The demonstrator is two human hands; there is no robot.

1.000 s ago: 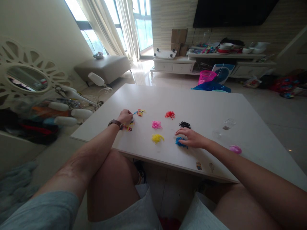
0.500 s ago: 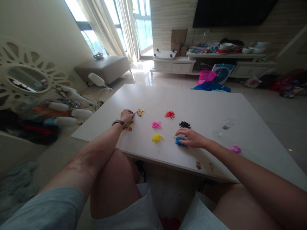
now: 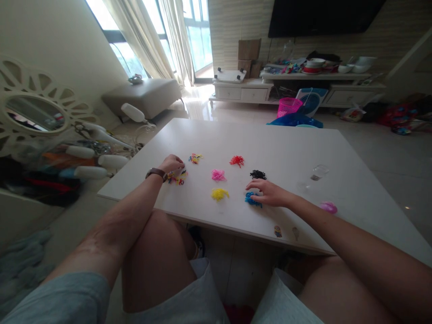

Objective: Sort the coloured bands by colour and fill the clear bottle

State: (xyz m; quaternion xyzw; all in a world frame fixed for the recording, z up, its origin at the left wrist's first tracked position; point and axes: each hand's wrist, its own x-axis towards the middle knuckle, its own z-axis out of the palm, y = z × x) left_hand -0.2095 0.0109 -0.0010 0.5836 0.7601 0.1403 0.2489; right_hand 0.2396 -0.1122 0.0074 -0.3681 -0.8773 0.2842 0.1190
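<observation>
My left hand point(image 3: 172, 163) is over the far edge of a mixed-colour pile of small rubber bands point(image 3: 176, 178). Its fingertips are pressed together; what they hold, if anything, is too small to make out. A second, smaller mixed pile point(image 3: 195, 158) lies just beyond. Stretched out with fingers apart, my right hand point(image 3: 269, 193) rests at the blue bands point(image 3: 252, 199), its thumb over them. Black bands point(image 3: 258, 174) lie just past its fingertips. Between the hands are pink bands point(image 3: 218, 175), yellow bands point(image 3: 219, 194) and red bands point(image 3: 236, 160), each colour heaped separately.
The white table point(image 3: 209, 139) carries a clear plastic container point(image 3: 319, 172), a pink object point(image 3: 328, 207) and a small Minion figure point(image 3: 277, 231) near the front edge. Beyond the table stand a pink basket point(image 3: 289, 107) and a low TV cabinet point(image 3: 256, 94).
My left hand has drawn back left from the smaller mixed pile to the nearer one; the blue bit at its fingertips no longer shows. My right hand stays at the blue bands.
</observation>
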